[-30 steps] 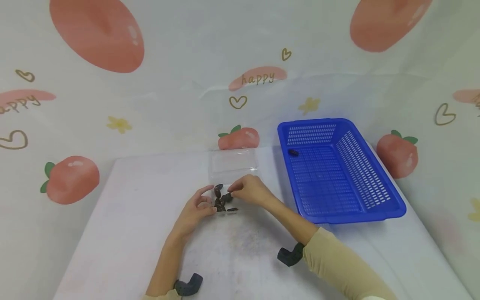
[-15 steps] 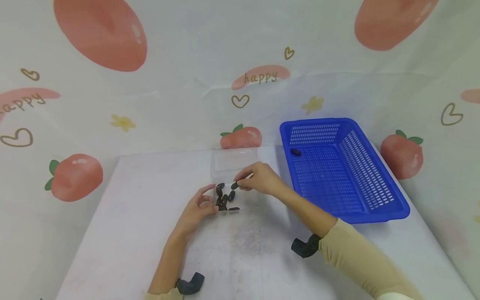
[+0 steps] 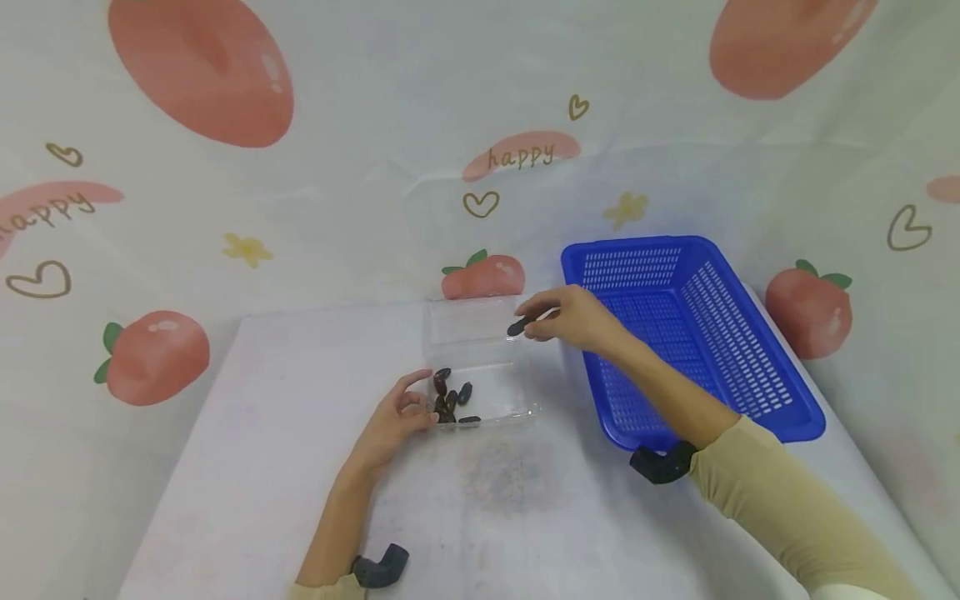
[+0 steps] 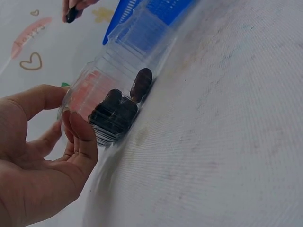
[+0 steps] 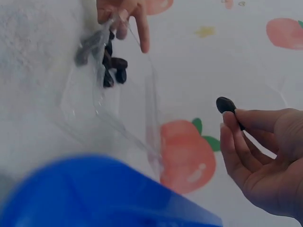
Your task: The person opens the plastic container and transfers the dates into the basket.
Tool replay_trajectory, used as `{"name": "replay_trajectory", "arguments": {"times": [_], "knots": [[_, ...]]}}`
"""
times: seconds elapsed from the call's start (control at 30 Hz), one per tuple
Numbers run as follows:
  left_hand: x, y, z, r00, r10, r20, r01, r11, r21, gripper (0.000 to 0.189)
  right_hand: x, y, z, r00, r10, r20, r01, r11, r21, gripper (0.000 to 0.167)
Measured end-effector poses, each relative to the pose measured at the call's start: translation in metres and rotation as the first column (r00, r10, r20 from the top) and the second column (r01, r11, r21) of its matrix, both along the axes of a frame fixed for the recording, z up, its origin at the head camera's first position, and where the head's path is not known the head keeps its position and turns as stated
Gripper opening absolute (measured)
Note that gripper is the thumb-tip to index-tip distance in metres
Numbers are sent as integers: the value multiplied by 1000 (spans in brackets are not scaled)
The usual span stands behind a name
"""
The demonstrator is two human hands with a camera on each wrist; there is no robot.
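Observation:
My right hand (image 3: 573, 321) pinches a dark, glossy date (image 5: 225, 104) between thumb and fingertips, raised over the open lid's right edge beside the basket. On the table my left hand (image 3: 393, 417) grips the left end of a clear plastic box (image 3: 502, 387), thumb at the near corner and index finger along the far side. Several dark brown dates (image 3: 452, 400) lie bunched in the box's left half, close to that hand. The box's clear lid (image 3: 468, 321) is folded back toward the wall.
A blue plastic basket (image 3: 720, 317) with slotted sides stands on the table to the right; my right hand and forearm cover part of it. Behind the white-covered table (image 3: 262, 467) hangs a backdrop (image 3: 360, 208) printed with fruit. Dark curved mounts (image 3: 381, 567) sit at both wrists.
My right hand has lifted a date from the box and carried it up and right toward the basket. The left hand stays at the box. A date in the basket's far-left corner is now hidden.

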State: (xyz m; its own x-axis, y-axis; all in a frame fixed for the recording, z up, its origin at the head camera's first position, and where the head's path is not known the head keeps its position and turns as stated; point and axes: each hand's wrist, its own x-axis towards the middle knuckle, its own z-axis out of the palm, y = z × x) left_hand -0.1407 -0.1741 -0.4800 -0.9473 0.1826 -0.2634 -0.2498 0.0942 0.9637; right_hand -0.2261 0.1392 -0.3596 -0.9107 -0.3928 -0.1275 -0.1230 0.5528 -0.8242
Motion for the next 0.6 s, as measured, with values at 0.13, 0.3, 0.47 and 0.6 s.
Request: {"name": "replay_trajectory", "arguments": {"times": [0.13, 0.3, 0.47, 0.6], "knots": [[-1, -1, 0, 1000, -6, -10, 6, 1000, -6, 71, -7, 13, 6, 999, -32, -23, 33, 999, 42, 22], [-1, -2, 0, 1000, -14, -21, 14, 1000, -3, 70, -16, 30, 8, 998, -57, -13, 58, 998, 39, 20], [-3, -1, 1, 1000, -20, -17, 20, 1000, -4, 70, -24, 49, 6, 996, -93, -7, 93, 996, -6, 27], [-2, -2, 2, 1000, -22, -11, 22, 1000, -1, 71, -27, 62, 4, 992, -126, 23, 126, 992, -16, 29]]}}
